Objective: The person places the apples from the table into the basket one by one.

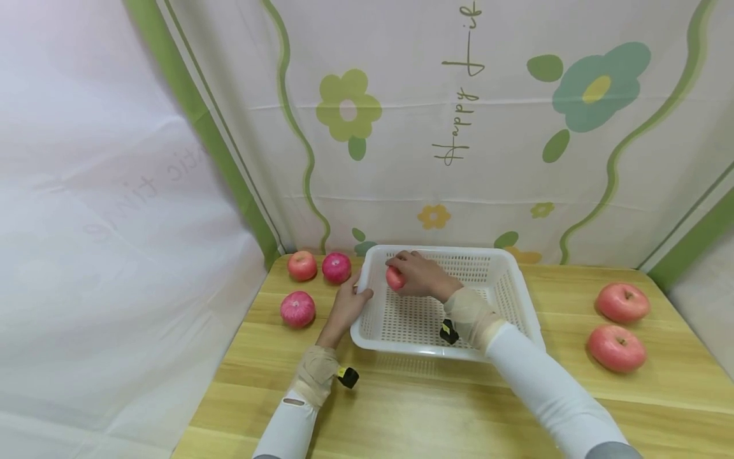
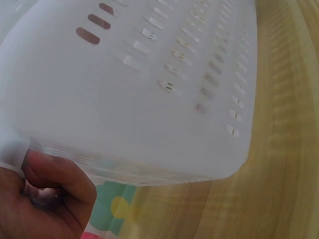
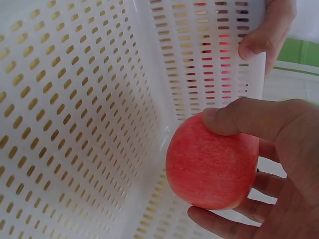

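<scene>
A red apple (image 1: 394, 278) is held by my right hand (image 1: 425, 275) over the left end of a white perforated plastic basket (image 1: 424, 350). In the right wrist view, thumb and fingers wrap the apple (image 3: 213, 160) from the side, with the basket's slotted wall behind it. My left hand (image 1: 348, 306) grips the basket's left rim, thumb on the inner side. Close up in the left wrist view, the left hand's curled fingers (image 2: 62, 181) hook beneath the rim, and the basket's wall (image 2: 99, 104) fills most of the picture.
Left of the basket lie a light red apple (image 1: 302, 266) and two deeper pink-red fruits (image 1: 336, 268), the nearer one (image 1: 297, 309) close to my left wrist. Two larger apples (image 1: 622, 303) sit at the table's right. A printed curtain (image 1: 401, 178) hangs behind the wooden table (image 1: 401, 408).
</scene>
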A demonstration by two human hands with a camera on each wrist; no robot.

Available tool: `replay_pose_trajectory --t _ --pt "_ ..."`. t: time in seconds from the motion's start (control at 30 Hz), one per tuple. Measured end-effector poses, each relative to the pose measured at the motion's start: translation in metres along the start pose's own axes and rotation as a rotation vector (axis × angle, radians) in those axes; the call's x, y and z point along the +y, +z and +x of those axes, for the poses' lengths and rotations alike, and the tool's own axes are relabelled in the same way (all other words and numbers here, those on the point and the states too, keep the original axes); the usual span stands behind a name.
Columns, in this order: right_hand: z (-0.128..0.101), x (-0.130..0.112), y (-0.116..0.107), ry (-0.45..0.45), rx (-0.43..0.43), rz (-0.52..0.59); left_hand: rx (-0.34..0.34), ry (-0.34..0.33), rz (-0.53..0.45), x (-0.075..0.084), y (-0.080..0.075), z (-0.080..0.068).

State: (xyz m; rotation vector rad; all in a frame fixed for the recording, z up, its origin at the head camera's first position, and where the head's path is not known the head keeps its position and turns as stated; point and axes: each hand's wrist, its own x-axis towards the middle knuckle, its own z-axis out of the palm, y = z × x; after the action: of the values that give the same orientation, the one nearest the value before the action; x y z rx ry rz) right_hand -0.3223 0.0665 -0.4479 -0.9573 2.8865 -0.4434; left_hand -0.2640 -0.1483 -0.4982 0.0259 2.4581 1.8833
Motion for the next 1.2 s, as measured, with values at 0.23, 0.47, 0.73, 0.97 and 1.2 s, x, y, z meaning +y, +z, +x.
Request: replay_pose_trajectory --t 0.23,0.47,0.73,0.97,1.2 --pt "0.004 -0.002 0.004 0.009 -0.018 -0.02 -0.001 -0.001 -0.006 0.0 -0.001 0.001" --pt "0.007 -0.001 0.009 0.015 -0.024 -0.013 -0.001 -0.002 -0.008 0.0 -0.001 0.002" --pt "0.01 0.001 0.016 0.023 -0.02 -0.009 -0.002 -0.009 -0.013 0.001 0.0 0.002" --pt "0.01 0.0 0.022 0.028 -0.038 -0.007 -0.016 -0.009 -0.016 -0.002 0.0 0.001" --pt "0.009 -0.004 0.023 0.022 -0.043 -0.006 -0.021 -0.004 -0.028 -0.002 -0.001 0.001"
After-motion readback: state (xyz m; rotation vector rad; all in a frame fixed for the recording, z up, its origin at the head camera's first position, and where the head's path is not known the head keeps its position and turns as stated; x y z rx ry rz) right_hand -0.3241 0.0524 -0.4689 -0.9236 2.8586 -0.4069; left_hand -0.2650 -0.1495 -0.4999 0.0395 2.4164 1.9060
